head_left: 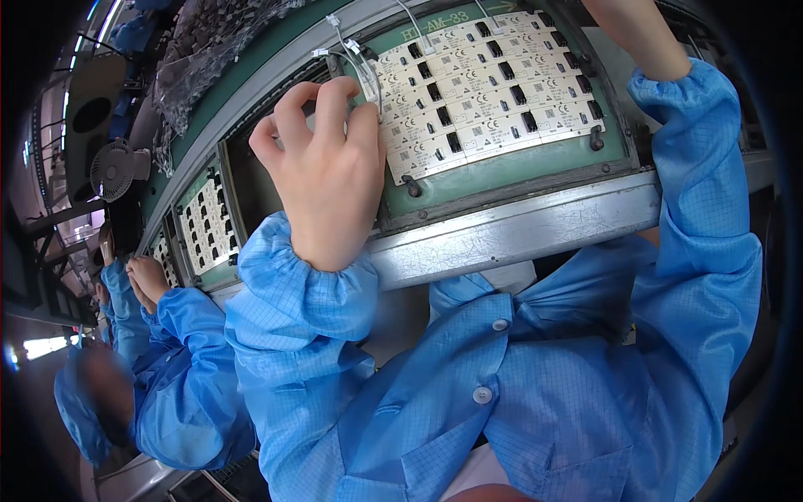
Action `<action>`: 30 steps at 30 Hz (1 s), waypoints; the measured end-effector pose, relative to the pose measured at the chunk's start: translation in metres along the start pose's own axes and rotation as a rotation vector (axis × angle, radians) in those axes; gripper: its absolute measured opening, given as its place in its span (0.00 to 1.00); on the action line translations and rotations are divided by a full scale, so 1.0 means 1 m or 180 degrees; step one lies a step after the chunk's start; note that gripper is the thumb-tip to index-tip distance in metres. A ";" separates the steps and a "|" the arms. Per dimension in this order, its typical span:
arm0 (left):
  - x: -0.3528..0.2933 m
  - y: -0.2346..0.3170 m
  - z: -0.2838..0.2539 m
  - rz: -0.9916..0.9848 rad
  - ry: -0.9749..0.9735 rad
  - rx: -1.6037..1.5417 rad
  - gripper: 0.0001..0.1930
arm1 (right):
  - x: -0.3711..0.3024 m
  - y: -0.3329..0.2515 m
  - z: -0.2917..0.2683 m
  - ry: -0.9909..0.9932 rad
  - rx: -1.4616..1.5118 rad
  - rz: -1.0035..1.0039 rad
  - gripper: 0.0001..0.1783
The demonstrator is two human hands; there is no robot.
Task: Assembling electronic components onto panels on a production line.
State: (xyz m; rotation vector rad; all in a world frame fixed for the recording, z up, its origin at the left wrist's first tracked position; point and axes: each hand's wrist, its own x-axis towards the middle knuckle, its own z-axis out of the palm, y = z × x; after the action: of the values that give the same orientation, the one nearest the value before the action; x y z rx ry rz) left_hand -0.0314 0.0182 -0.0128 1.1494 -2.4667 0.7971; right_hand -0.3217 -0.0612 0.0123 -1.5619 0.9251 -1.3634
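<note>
My left hand (330,159) is at the left edge of a white circuit board panel (468,92), fingers bent and drawn together. Thin white wires with small white plugs (351,46) run down beside its fingertips; what the fingertips grip is hidden. Rows of black components stand on the panel, which sits in a green carrier (502,180). More wires come onto the panel from its top edge. My right hand (631,29) reaches past the panel's upper right corner, and its fingers are cut off by the picture's edge.
A metal rail (519,238) runs between me and the carrier. Further left, another carrier holds a similar panel (207,222), with a co-worker in blue (188,393) beside it. Plastic bags of parts (213,63) lie beyond the line, near a small fan (120,170).
</note>
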 end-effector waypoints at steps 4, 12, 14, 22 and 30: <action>0.005 0.003 -0.003 0.0004 -0.0034 0.0011 0.05 | -0.001 -0.005 0.004 0.0066 -0.0004 0.0067 0.08; 0.010 0.006 -0.009 0.0034 -0.0136 0.0144 0.04 | -0.001 -0.007 0.002 -0.0031 -0.0031 -0.0191 0.09; 0.010 0.005 -0.010 0.0051 -0.0172 0.0169 0.03 | -0.001 -0.007 0.004 -0.0014 -0.0055 -0.0175 0.09; 0.014 0.012 -0.011 0.0075 -0.0325 0.0325 0.03 | -0.005 -0.014 0.006 0.0038 0.0058 0.0122 0.09; 0.020 0.002 -0.012 0.0158 -0.0373 -0.0158 0.03 | -0.001 -0.006 -0.005 -0.0034 0.0124 -0.0123 0.09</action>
State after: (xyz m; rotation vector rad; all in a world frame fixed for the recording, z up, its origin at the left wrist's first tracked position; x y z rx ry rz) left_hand -0.0451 0.0140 0.0062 1.1522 -2.6043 0.6962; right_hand -0.3271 -0.0587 0.0173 -1.5634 0.8610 -1.3910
